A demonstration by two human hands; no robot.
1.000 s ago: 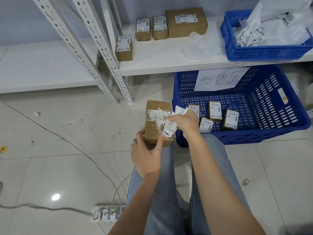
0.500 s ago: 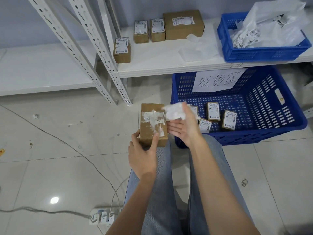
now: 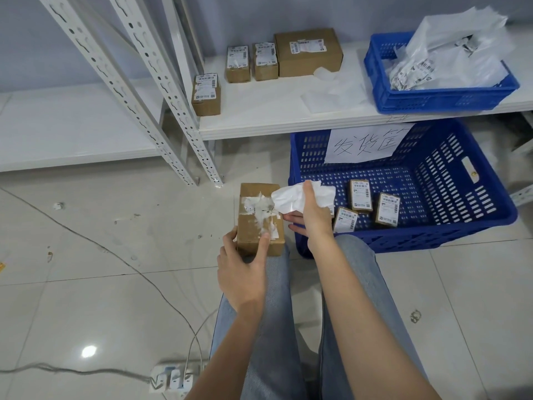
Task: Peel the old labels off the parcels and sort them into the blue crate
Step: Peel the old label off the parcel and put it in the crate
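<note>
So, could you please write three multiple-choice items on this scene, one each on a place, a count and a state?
1. Where does the parcel in the left hand rest?
A. On the person's knee
B. On the shelf
C. In a crate

2. How many parcels stand on the white shelf?
A. Two
B. Four
C. Six

3. What state is the held parcel's label in?
A. Intact
B. Torn away, with scraps left
C. Wholly gone

Key: 1 A, the left hand steadies the parcel on the knee; 2 B, four stand on the shelf; 3 B, the right hand holds the peeled label.

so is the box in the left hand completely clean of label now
No, torn white label scraps remain stuck on top of the box held by the left hand.
</note>
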